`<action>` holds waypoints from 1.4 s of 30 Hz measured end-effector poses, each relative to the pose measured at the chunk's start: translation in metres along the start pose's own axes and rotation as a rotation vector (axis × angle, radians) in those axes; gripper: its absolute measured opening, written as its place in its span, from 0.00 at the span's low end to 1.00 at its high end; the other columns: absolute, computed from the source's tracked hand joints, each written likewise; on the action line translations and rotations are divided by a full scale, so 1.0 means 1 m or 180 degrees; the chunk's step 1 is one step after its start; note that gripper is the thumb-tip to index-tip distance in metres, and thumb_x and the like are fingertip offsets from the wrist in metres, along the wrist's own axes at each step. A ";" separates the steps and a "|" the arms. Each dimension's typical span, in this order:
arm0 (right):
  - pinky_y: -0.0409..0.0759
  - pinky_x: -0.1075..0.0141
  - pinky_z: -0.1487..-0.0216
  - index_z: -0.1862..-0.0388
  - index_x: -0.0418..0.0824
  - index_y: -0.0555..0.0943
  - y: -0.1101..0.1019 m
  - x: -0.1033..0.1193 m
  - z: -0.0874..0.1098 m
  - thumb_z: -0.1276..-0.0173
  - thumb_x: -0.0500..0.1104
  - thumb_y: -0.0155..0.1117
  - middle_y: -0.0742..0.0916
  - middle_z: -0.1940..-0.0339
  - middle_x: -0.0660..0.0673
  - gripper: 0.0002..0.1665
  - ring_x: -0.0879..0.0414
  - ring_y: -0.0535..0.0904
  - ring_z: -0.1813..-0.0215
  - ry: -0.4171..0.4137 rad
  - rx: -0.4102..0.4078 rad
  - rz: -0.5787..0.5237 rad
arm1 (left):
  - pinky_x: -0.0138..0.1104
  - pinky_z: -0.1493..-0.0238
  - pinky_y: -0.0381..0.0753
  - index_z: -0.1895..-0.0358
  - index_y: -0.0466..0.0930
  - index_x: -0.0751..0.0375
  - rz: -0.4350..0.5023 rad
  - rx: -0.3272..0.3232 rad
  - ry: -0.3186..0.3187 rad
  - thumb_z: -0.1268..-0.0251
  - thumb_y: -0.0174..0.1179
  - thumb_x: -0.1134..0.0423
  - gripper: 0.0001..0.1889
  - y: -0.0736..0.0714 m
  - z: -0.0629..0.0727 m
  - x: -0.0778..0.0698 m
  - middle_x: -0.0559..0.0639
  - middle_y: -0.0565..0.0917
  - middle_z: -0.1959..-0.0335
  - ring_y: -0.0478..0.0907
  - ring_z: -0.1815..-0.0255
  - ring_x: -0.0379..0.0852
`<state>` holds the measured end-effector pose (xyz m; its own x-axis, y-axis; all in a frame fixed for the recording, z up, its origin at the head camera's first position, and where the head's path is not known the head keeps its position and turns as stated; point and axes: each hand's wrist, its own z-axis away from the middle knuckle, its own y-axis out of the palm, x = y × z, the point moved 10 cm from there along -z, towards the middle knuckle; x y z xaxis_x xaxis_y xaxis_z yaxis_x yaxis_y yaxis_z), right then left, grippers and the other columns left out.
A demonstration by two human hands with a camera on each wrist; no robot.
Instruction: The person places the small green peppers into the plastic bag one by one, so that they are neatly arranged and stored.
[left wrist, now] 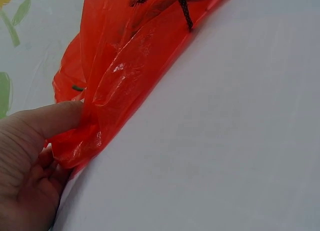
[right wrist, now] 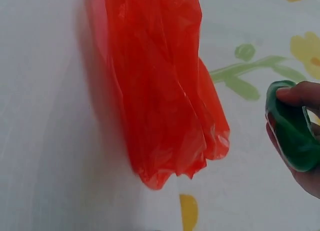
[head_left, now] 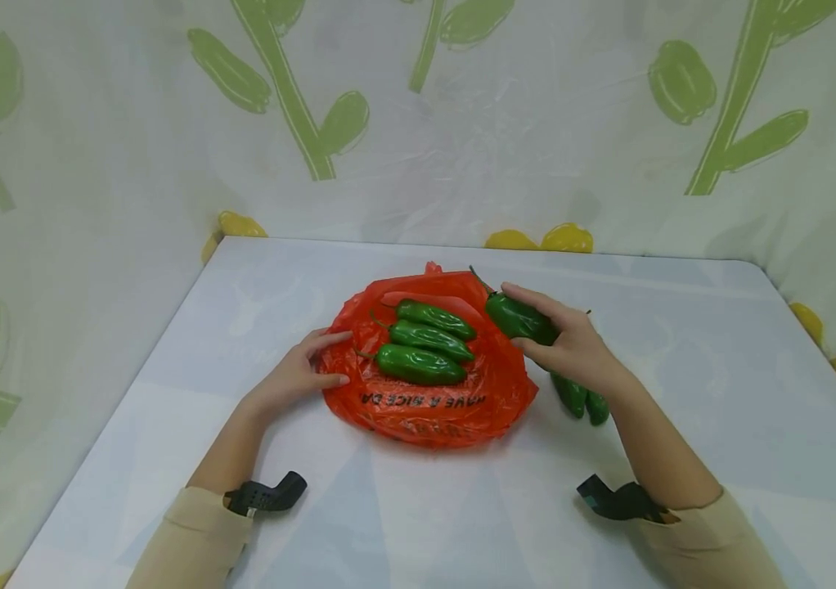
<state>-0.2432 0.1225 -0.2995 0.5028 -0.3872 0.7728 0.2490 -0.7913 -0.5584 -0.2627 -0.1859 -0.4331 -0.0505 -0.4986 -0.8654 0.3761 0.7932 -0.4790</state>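
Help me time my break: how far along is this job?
Apparently done: three green peppers lie on the red bag. In hand: the right hand holds a fourth pepper near the bag's right edge; the left hand grips its left edge. Remaining: at least two loose peppers right of the bag, partly hidden.

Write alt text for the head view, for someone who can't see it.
A person's right hand holds a green pepper beside three more peppers lying on a red plastic bag, whose left edge the left hand grips. Further peppers lie on the pale table, partly hidden by the right hand.
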 end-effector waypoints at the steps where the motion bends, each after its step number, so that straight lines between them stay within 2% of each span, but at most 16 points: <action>1: 0.76 0.75 0.51 0.31 0.39 0.66 0.002 -0.001 -0.002 0.39 0.27 0.61 0.73 0.34 0.38 0.36 0.45 0.73 0.43 0.0051 0.0019 -0.0003 | 0.58 0.33 0.60 0.32 0.66 0.50 0.0006 0.0002 0.0001 0.44 0.66 0.57 0.34 0.000 0.000 0.000 0.55 0.56 0.27 0.48 0.26 0.59; 6: 0.80 0.67 0.53 0.31 0.41 0.66 0.016 -0.001 -0.010 0.39 0.30 0.63 0.75 0.36 0.39 0.37 0.47 0.75 0.46 0.0133 0.0126 -0.0054 | 0.57 0.35 0.63 0.32 0.66 0.50 0.0025 0.0010 0.0030 0.44 0.66 0.57 0.34 -0.001 0.000 -0.001 0.56 0.57 0.28 0.49 0.26 0.59; 13: 0.81 0.55 0.49 0.33 0.34 0.67 0.039 0.012 -0.022 0.42 0.28 0.66 0.76 0.37 0.37 0.37 0.47 0.75 0.45 -0.0279 0.0225 -0.0089 | 0.56 0.37 0.66 0.31 0.65 0.52 0.0041 0.0030 0.0055 0.44 0.66 0.58 0.35 0.000 0.000 -0.001 0.58 0.56 0.28 0.50 0.27 0.60; 16: 0.80 0.55 0.48 0.33 0.34 0.67 0.053 0.012 -0.028 0.42 0.28 0.66 0.75 0.36 0.38 0.37 0.47 0.74 0.43 -0.0349 0.0309 -0.0074 | 0.55 0.38 0.69 0.32 0.65 0.52 0.0053 0.0015 0.0045 0.45 0.67 0.59 0.35 0.000 0.000 0.000 0.57 0.57 0.28 0.51 0.27 0.59; 21: 0.78 0.55 0.44 0.32 0.38 0.67 0.076 0.008 -0.036 0.41 0.30 0.66 0.74 0.34 0.42 0.37 0.49 0.71 0.37 -0.0300 0.0526 0.0007 | 0.55 0.38 0.69 0.32 0.65 0.52 0.0040 0.0003 0.0054 0.45 0.67 0.59 0.35 -0.001 0.000 -0.001 0.58 0.57 0.28 0.51 0.27 0.59; 29: 0.75 0.54 0.40 0.32 0.38 0.68 0.104 0.004 -0.036 0.42 0.32 0.67 0.75 0.35 0.41 0.37 0.46 0.68 0.33 -0.0352 0.0815 0.0315 | 0.57 0.37 0.66 0.32 0.65 0.51 0.0048 0.0036 0.0054 0.44 0.66 0.58 0.35 0.000 0.000 -0.001 0.57 0.57 0.28 0.50 0.27 0.60; 34: 0.75 0.55 0.39 0.32 0.38 0.67 0.116 0.001 -0.035 0.40 0.31 0.66 0.75 0.35 0.41 0.37 0.46 0.67 0.32 -0.0352 0.1002 0.0422 | 0.56 0.37 0.67 0.32 0.65 0.52 0.0041 0.0035 0.0080 0.44 0.66 0.58 0.34 -0.001 0.000 -0.001 0.57 0.57 0.29 0.50 0.27 0.60; 42: 0.76 0.56 0.41 0.32 0.41 0.68 0.123 0.001 -0.031 0.39 0.31 0.64 0.75 0.35 0.42 0.36 0.47 0.68 0.33 -0.0291 0.1168 0.0405 | 0.58 0.35 0.62 0.32 0.65 0.51 0.0033 0.0031 0.0072 0.44 0.67 0.58 0.35 0.000 -0.001 0.000 0.57 0.56 0.28 0.49 0.27 0.60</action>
<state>-0.2380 0.0097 -0.3579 0.6161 -0.4145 0.6697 0.4508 -0.5117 -0.7314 -0.2635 -0.1854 -0.4332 -0.0675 -0.4823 -0.8734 0.3857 0.7947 -0.4687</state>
